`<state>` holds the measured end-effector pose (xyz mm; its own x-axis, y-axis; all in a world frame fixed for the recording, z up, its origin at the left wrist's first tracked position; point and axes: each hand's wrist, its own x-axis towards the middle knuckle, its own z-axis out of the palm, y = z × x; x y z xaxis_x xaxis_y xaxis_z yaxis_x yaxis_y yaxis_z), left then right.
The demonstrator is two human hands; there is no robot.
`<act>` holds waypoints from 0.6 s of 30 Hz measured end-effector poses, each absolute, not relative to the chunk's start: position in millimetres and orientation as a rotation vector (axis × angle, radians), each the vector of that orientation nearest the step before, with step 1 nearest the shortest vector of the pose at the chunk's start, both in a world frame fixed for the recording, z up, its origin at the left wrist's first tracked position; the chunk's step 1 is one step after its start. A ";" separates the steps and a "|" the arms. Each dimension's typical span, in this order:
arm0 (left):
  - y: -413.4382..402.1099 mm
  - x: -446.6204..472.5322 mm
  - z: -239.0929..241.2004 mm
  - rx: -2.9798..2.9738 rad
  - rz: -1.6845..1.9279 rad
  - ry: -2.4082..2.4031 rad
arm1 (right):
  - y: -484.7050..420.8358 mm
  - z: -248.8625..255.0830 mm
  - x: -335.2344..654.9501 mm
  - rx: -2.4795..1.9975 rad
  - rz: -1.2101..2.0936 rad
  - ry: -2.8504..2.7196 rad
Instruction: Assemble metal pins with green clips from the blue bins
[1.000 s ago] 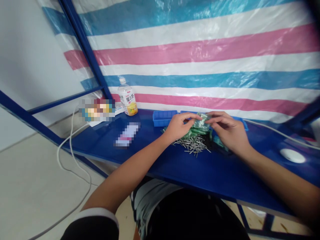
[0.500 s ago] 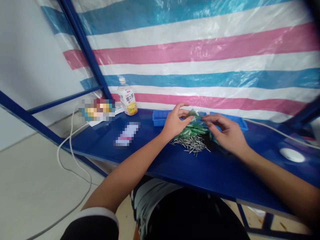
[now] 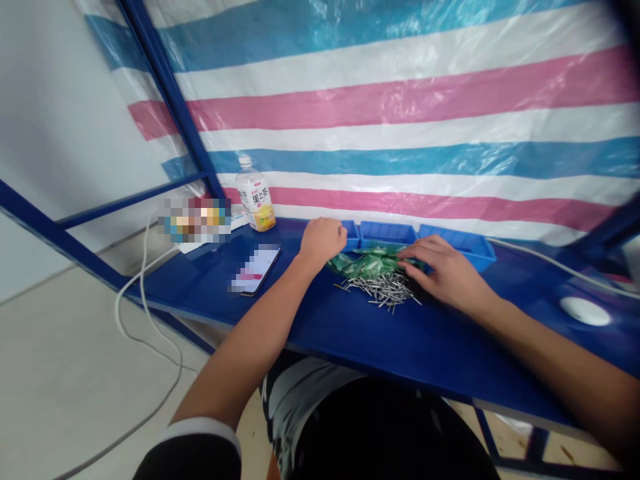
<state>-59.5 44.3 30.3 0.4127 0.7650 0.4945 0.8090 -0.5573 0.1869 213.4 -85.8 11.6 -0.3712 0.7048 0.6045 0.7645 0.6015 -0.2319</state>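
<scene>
My left hand (image 3: 323, 239) is closed, knuckles up, over the near side of the left blue bin (image 3: 351, 233); what its curled fingers hold, if anything, is hidden. A heap of small green plastic packets (image 3: 373, 262) lies between the hands, reaching the left hand's side. In front of the heap is a loose pile of thin silver metal pins (image 3: 385, 290). At the heap's right end rests my right hand (image 3: 443, 270), its fingers stretched out and the thumb a little apart, the fingertips touching the green packets.
Behind the heap stand a middle blue bin (image 3: 389, 233) and a right blue bin (image 3: 460, 245). To the left are a phone (image 3: 257, 270) and a tea bottle (image 3: 256, 197). A white mouse (image 3: 585, 311) and a cable (image 3: 560, 265) lie on the right of the blue table (image 3: 350, 333).
Both hands were together above the heap, holding a green packet. The left hand has moved left and closed; the right has dropped slightly onto the green packets.
</scene>
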 end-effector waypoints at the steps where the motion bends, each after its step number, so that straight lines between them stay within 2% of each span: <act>1: 42.8 -58.3 30.0 -2.588 -0.857 -1.409 | -85.4 10.7 214.5 -1.155 -0.113 -2.151; 9: 28.5 -39.1 26.7 -2.860 -1.310 -0.808 | -84.5 9.4 216.2 -1.197 -0.165 -2.051; 13: 13.7 -27.5 25.3 -2.959 -1.297 -0.613 | -87.0 15.4 214.7 -1.246 -0.159 -1.928; 18: 3.0 -16.4 22.6 -3.037 -1.259 -0.636 | -92.3 17.3 210.3 -1.255 -0.091 -1.730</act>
<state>-16.4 3.0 22.6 0.6490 0.4178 0.6358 0.2637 -0.9074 0.3272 210.3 -92.3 17.3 -0.0084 0.6939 0.7200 0.7659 0.4674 -0.4414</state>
